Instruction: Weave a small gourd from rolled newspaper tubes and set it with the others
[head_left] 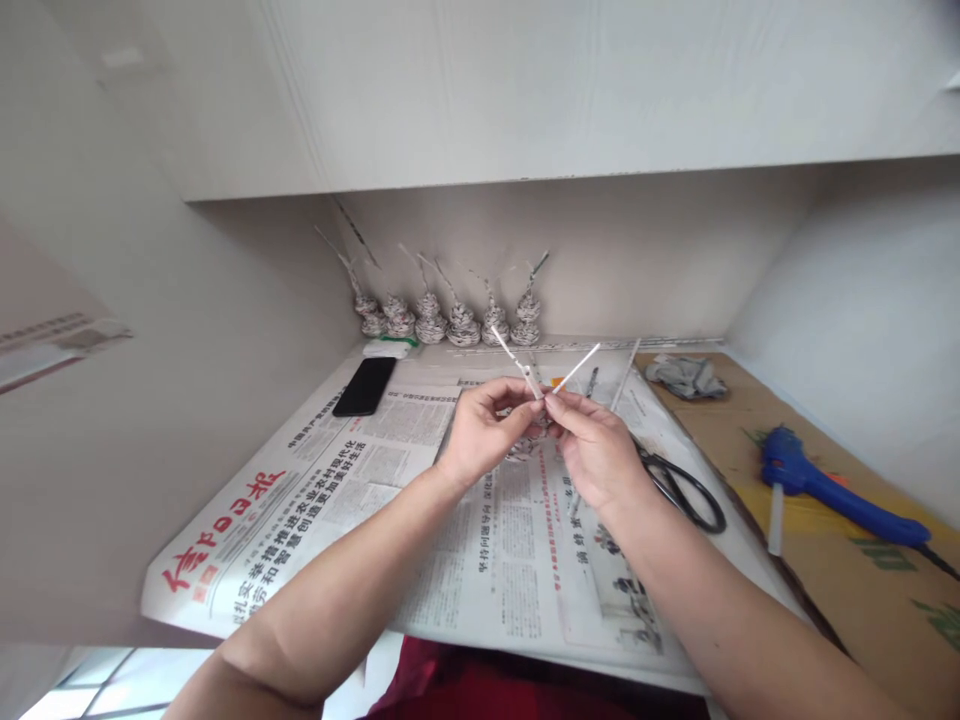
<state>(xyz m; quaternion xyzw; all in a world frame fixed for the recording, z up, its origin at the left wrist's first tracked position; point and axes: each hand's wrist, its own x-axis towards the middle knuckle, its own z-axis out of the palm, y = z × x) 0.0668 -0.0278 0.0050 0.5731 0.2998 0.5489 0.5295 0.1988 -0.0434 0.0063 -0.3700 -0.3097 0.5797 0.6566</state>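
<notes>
My left hand (486, 428) and my right hand (598, 448) meet over the newspaper, fingers pinched close together. Two thin rolled paper strips rise from between them in a V. The left paper strip (510, 348) is in my left fingertips, and the right paper strip (577, 367) is in my right. Below the fingers, a woven paper gourd (520, 448) shows in part; my hands hide most of it. Black-handled scissors (686, 495) lie beside my right wrist, their blades partly covered.
Several woven paper gourds (430, 322) stand along the back wall. A black phone (365, 386) lies on the newspaper (360, 500) at left. At right, cardboard (832, 590) bears a blue glue gun (832, 490) and a grey crumpled cloth (685, 376). A white panel (525, 90) overhangs the back.
</notes>
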